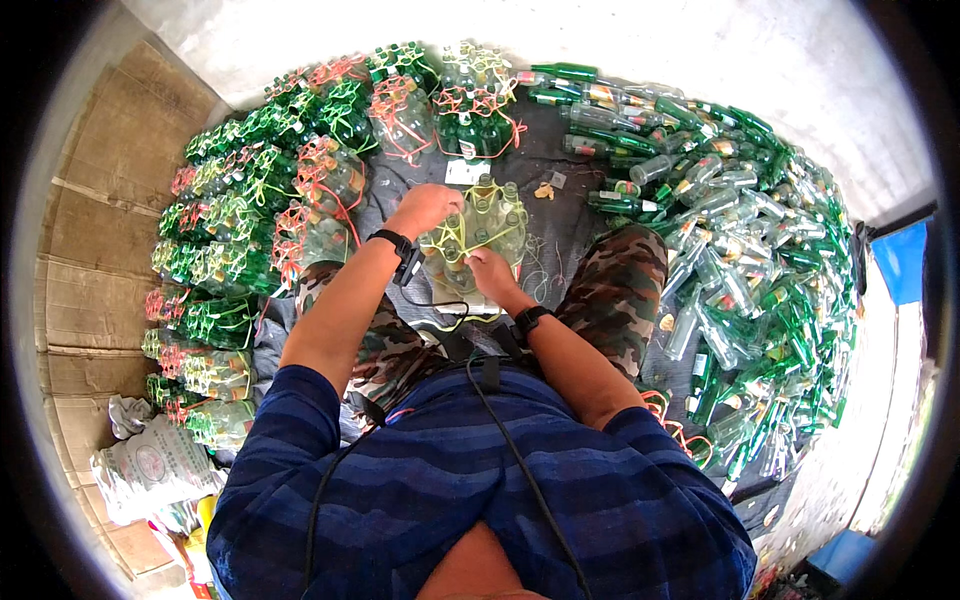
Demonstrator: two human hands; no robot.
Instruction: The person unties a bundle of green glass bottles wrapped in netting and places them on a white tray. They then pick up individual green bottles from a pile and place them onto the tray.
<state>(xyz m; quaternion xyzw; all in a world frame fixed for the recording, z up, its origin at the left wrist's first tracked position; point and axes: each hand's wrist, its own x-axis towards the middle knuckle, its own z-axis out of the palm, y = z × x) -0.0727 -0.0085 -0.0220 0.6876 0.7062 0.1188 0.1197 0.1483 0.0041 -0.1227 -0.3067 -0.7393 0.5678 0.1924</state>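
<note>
Upright between my knees stands a cluster of clear glass bottles (pixel 512 234). A yellow-green plastic strap (pixel 484 201) runs around and between their necks. At the cluster's back left, my left hand (pixel 426 206) has its fingers closed on the strap. My right hand (pixel 493 274) is at the front of the cluster, pinching the strap close to a bottle neck. The fingertips of both hands are partly hidden. A pale flat piece (pixel 459 307) shows beneath the front bottles. Loose strap (pixel 442 327) lies on the floor before me.
Bundles of strapped green bottles (pixel 472 135) and clear bottles line the back and left, near cardboard (pixel 90 225). Loose bottles (pixel 750 247) are heaped at the right. A white card (pixel 467 172) lies behind the cluster on dark sheeting (pixel 559 217). A cable (pixel 525 457) hangs down my front.
</note>
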